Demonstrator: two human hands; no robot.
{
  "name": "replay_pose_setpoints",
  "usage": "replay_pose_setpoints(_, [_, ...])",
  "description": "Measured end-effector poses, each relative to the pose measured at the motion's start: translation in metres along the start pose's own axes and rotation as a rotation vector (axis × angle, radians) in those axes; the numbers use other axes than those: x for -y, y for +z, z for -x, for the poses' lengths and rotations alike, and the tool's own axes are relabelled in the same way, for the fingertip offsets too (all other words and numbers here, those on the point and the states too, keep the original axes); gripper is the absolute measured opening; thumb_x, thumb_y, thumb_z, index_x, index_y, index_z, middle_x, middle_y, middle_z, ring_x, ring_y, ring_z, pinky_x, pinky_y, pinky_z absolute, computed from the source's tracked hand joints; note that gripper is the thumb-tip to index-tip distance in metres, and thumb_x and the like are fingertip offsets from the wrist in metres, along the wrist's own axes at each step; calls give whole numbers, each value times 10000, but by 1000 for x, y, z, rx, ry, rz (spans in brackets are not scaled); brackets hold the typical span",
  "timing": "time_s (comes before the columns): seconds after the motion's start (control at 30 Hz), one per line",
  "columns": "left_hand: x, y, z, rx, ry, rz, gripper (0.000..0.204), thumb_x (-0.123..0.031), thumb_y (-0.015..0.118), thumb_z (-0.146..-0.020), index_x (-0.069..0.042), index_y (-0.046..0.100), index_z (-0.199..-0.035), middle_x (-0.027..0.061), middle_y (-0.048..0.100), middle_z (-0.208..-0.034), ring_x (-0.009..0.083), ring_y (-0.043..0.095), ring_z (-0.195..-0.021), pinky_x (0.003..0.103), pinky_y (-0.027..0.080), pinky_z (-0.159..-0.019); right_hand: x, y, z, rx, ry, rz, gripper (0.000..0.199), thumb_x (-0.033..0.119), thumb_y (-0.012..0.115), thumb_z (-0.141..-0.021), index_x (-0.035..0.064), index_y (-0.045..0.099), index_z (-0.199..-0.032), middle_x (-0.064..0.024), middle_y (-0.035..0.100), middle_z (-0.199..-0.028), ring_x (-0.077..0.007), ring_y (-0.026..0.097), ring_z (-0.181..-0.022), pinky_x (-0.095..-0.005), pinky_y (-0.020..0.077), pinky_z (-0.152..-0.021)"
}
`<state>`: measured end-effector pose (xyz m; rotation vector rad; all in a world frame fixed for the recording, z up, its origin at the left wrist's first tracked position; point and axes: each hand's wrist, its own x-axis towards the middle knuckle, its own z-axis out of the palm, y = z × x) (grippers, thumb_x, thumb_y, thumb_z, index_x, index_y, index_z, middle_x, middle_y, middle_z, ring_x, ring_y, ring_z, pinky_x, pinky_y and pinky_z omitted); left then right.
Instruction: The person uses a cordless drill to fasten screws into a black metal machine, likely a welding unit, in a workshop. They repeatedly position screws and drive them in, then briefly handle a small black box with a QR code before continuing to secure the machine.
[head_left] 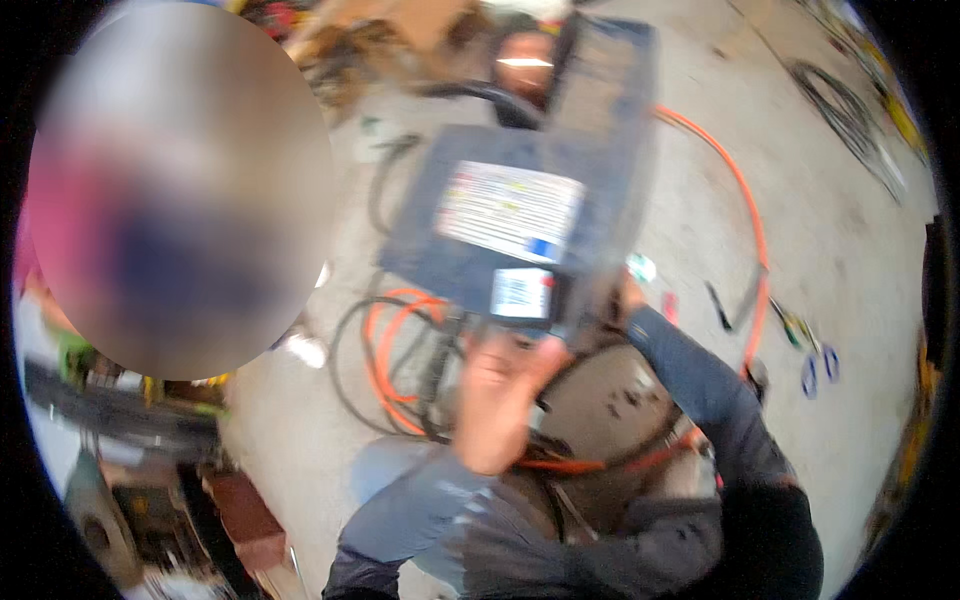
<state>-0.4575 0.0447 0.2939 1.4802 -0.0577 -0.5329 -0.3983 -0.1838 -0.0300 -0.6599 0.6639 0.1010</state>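
In front of me is a large dark blue-grey machine casing (470, 150), smeared by motion. It carries a white printed label (512, 208) and a smaller white sticker (521, 293) near its close edge. A long raised section runs along its right side. My left hand (497, 400) is at the casing's near edge, thumb spread to the right and fingers closed against the edge, though blurred. My right hand (630, 297) is beside the casing's right side, its fingers mostly hidden. Just past that hand is a small round pale green and white item (641, 267).
Orange hose (750, 210) curves over the concrete floor (850, 450) on the right. Orange and black coils (385, 360) lie left of my left hand. Blue-handled scissors (820, 370) and small tools lie right. A grey cable coil (835, 100) is farther off. Blurred figure at left.
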Motion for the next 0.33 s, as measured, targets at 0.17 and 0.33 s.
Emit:
replay_pose_setpoints(0.17, [-4,0,-1,-12,29,40,220,-161,714,-996,4,662,-1132,44,730,-1001,110,673,-910,281,530,-874,40,80,79,-227,177,-23,710,571,184,-1103,53,536,-1436,-156,648,-1363,-342,653,-1174,-490,531,-1015])
replay_pose_setpoints(0.33, [-8,18,3,-19,39,21,282,-173,733,-986,-35,661,-1220,40,732,-1092,132,684,-954,316,539,-897,-8,-8,6,-99,-17,-403,709,628,261,-1073,125,487,-1518,-159,600,-1444,-331,583,-1313,-503,415,-1163])
